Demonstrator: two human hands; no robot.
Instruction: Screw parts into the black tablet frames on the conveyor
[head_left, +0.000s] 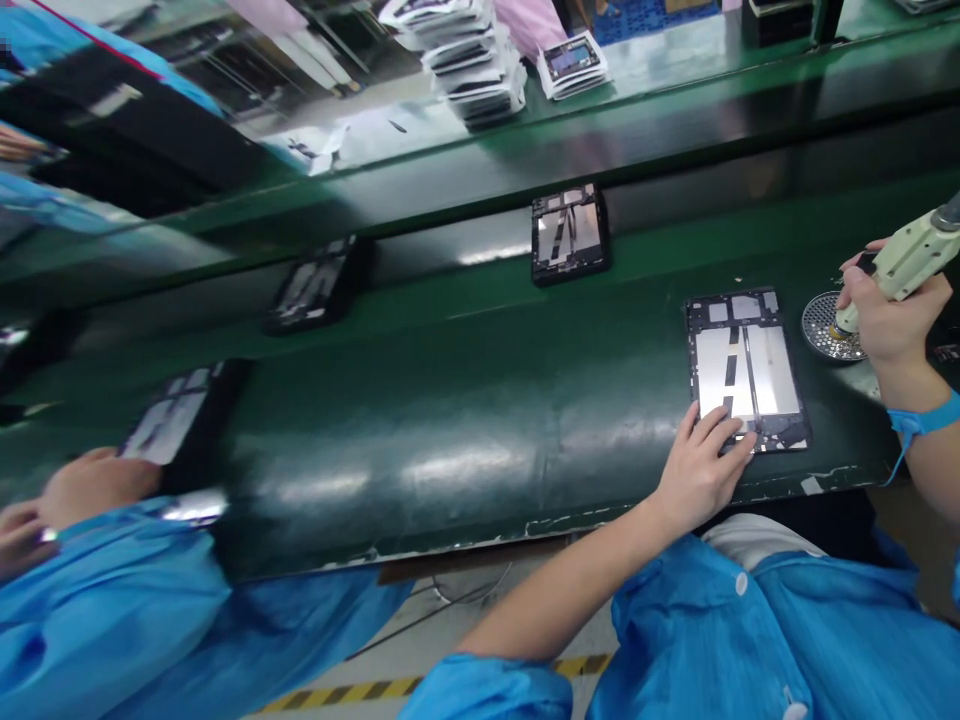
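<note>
Two bare hands are ours here, and we take the near tablet (776,370), lying flat with its inner parts facing up on the green bench (480,400), as our landmark. Our left hand (701,465) rests at its near left corner, fingers spread and laid lightly over the edge, grasping nothing. Just right of the near tablet, our right hand (896,320) is wrapped around a pale electric screwdriver (915,257), whose tip points down at a round metal dish (811,330) beside the tablet's far right corner. We cannot tell whether the tip touches what lies in the dish. A blue wrist strap (926,420) circles our right wrist.

Beyond the near tablet and to its left, we see a second tablet (551,240), also showing its inner parts; farther left of our landmark lies a third tablet (315,285), blurred. Well to the left of the near tablet, a co-worker's hand (97,485) is at the near end of a fourth tablet (166,430); its grip is too blurred for us to make out. Far behind our landmark and to its left stands a tall white stack (476,65).
</note>
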